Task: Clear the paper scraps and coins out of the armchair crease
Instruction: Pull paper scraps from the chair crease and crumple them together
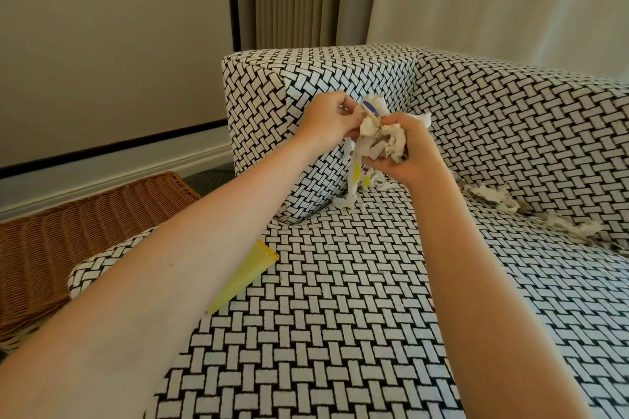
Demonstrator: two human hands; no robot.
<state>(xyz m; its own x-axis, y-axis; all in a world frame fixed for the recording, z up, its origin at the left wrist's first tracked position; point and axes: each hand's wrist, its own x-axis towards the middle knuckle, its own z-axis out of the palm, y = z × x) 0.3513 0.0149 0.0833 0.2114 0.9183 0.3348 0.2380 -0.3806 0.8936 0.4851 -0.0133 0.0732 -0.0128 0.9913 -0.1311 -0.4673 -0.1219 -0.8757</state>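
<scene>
Up close in the head view, 2 hands meet above the back left corner of the armchair [340, 299] seat. The right hand [406, 160] lies palm up, its fingers curled round a crumpled wad of paper scraps [377, 141], white with blue and yellow marks; a few strips hang from the wad down toward the seat. The left hand [326, 116] is closed knuckles-up, its fingertips pinching the top of that same wad. Whether any coins sit inside the bundle cannot be told.

More torn white scraps [493, 196] lie along the crease between seat and backrest, to the right of the right wrist, trailing toward the frame edge. A yellow sheet [246, 270] rests flat on the seat near its left edge, partly hidden under the left forearm.

A wicker basket [85, 224] stands on the floor left of the chair; its contents cannot be made out. Both forearms reach forward and slightly inward, bare, the left crossing over the seat's front corner.
</scene>
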